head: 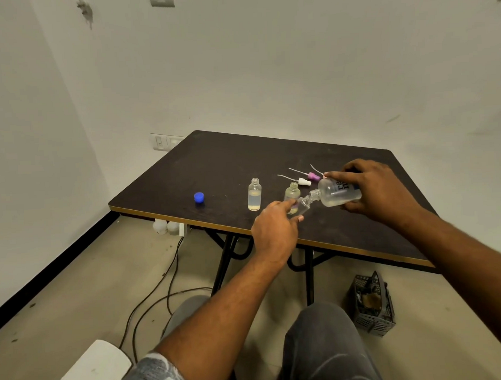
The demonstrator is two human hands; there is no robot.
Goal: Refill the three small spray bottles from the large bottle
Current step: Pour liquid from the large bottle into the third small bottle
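Both hands work over the dark bench point(214, 162): the right hand point(377, 191) grips the large bottle point(339, 193) tipped on its side, its mouth meeting the tilted small spray bottle point(301, 206) pinched in the left hand point(273, 231). Two uncapped small bottles point(254, 194) point(292, 191) stand just left; spray heads point(305, 180) lie behind, a blue cap point(198, 197) far left.

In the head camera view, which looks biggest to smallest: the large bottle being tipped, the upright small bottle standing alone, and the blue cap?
1. Large bottle
2. Upright small bottle
3. Blue cap
All sit at similar depth on the table, so the order seems reliable.
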